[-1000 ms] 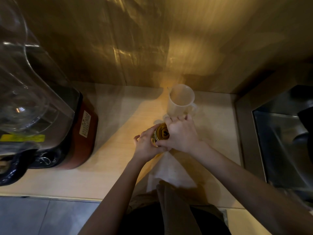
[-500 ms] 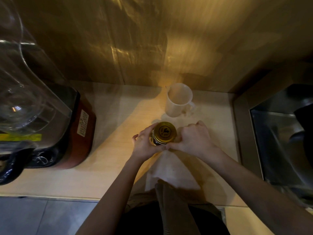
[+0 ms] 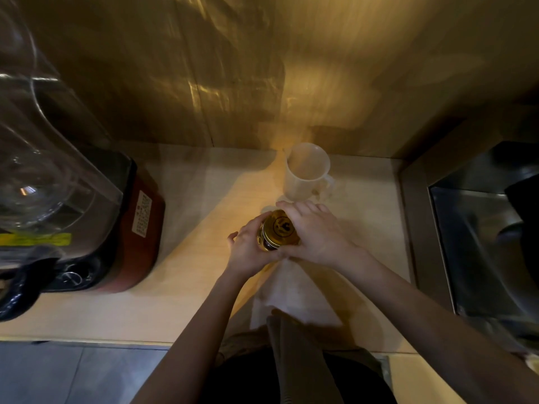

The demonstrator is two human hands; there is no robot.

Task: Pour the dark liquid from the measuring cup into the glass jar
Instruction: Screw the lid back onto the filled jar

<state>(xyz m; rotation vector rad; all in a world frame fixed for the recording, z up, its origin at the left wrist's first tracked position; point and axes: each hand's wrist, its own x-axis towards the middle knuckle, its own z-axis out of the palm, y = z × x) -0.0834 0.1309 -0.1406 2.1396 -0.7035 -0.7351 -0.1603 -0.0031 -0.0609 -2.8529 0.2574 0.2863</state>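
Note:
A glass jar (image 3: 269, 244) with a gold lid (image 3: 278, 228) stands at the middle of the pale wooden counter. Dark contents show below the lid. My left hand (image 3: 248, 247) wraps the jar's left side. My right hand (image 3: 313, 233) lies over the right part of the lid, fingers curled around its rim. Just behind the jar stands a translucent white measuring cup (image 3: 307, 172), upright, handle to the right, untouched by either hand. Its inside looks pale; I see no dark liquid in it.
A white cloth (image 3: 287, 293) lies on the counter (image 3: 189, 287) under and in front of the jar. A large blender (image 3: 73, 205) with a clear jug and red-black base fills the left. A steel sink (image 3: 478, 243) sits at the right. A shiny wall rises behind.
My right hand drew back off the lid half a second ago, baring it, and has now returned to grip it. My left hand and the cup stayed put.

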